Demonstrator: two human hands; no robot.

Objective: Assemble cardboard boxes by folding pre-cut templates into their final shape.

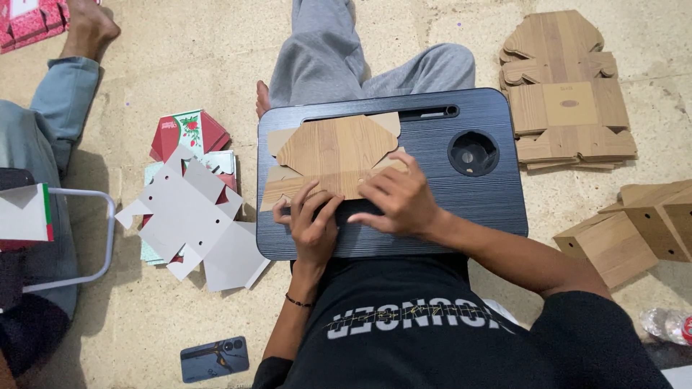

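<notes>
As fingers (317, 205) curl, cardboard cutout (335, 155) pinched

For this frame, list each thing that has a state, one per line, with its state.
wood-grain box blank: flat, part folded, on lap tray
left hand: pressing blank's near edge
right hand: pressing blank
stack of blanks: flat, unfolded
assembled boxes: folded up
phone: face down

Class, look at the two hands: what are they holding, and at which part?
Both the left hand and right hand press the flat wood-print cardboard box blank along its near edge, on the black lap tray.
</notes>
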